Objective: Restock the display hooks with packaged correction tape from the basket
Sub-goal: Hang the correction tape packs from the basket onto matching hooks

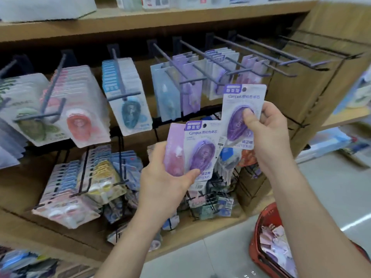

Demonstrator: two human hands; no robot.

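Nearest the lens, two bare forearms rising from the bottom edge; low right of frame, on the floor, a red basket (254,245) holding a jumble of loose packs, too mixed to count. Left hand (166,177) at centre, fingers curled round two fanned packs of correction tape: a purple pack (200,151) in front, thumb across its lower edge, and a pink pack (174,149) tucked behind. Right hand (270,133) higher and further right, pinching a single purple pack (242,97), thumb on the blister, fingers behind. Three packs in hand in all, none of them yet hung. Single pack upright, long axis vertical, hang hole at its top edge, just below and in front of the tips of the purple-stocked hooks (212,61) at upper middle right. Each hook long and thin, slanting from a back plate down and rightward to its tip, pointing out toward the viewer. Right hand clearly nearer those tips; left hand lower and further off. Likely need: hole lifted to tip height, then slid back along the rod. Bare hooks (285,51) further right, at least two; whole upper row too blurred and overlapped for a sure count.
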